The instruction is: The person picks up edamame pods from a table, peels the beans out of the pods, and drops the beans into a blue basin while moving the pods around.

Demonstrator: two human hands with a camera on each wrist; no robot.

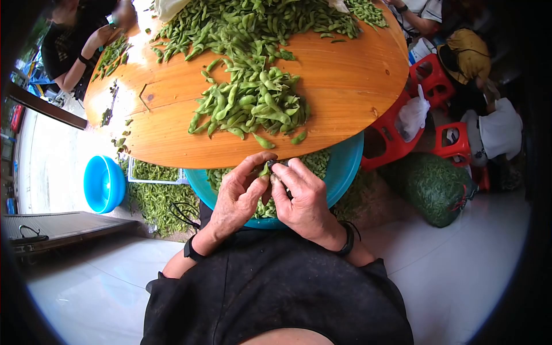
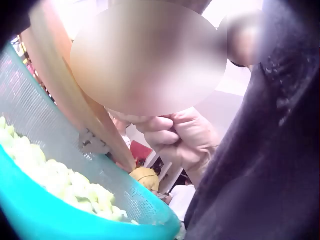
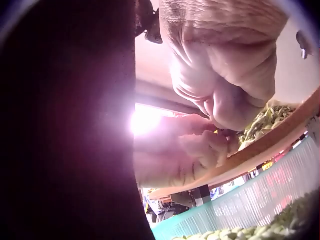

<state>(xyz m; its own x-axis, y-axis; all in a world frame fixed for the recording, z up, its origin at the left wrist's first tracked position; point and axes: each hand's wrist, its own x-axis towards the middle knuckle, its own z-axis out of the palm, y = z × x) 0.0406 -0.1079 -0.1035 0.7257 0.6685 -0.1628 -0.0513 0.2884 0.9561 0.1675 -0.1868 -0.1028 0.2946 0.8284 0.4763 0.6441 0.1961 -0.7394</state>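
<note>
Green pod (image 1: pixel 265 171): up between the left hand (image 1: pixel 237 190) and the right hand (image 1: pixel 303 198), just off the near edge of the wooden table (image 1: pixel 356 80) and above the teal basket (image 1: pixel 349 169)

Left hand: thumb and forefinger pinching the pod, so yeah, definitely grasping

Right hand: fingers bent in, thumb and fingertips nipping the same pod from the other side; there's a small dark bit (image 1: pixel 271 164) right at the tips, can't make out what it is

Basket: sits partly under the table, holding a good load of pale green beans (image 2: pixel 60 180)

Table: pod heap (image 1: pixel 253 103) in front of the hands, plus a couple of stray pods (image 1: pixel 264 141) near the edge

Pod work: looks to me like the shelling step, one pod being opened; can't tell if the shell has split yet

Beans: next move would call for a firm squeeze along the seam, hands kept over the basket so nothing bounces onto the floor
</note>
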